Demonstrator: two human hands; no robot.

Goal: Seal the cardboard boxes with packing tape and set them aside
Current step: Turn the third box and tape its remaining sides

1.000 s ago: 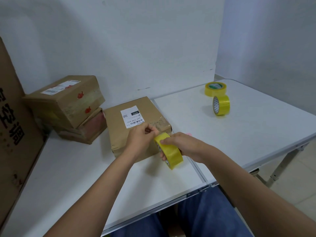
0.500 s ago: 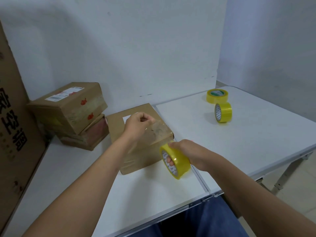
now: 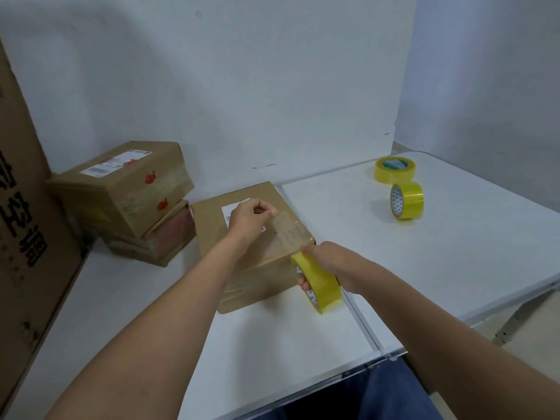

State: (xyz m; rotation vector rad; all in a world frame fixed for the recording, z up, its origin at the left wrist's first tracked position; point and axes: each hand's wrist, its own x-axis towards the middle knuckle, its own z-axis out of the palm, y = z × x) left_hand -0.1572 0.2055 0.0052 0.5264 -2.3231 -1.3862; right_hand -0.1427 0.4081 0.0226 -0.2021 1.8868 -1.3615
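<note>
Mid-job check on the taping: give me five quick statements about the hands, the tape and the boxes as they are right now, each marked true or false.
1. The right hand holds a yellow tape roll at the near right corner of the box being taped. True.
2. The left hand lies flat and open on the table. False: it pinches the tape strip over the box top.
3. Two spare tape rolls sit on the table's far right. True.
4. Both spare rolls lie flat. False: the nearer one stands on edge.
5. The two stacked boxes stand to the right. False: they are on the left.
</note>
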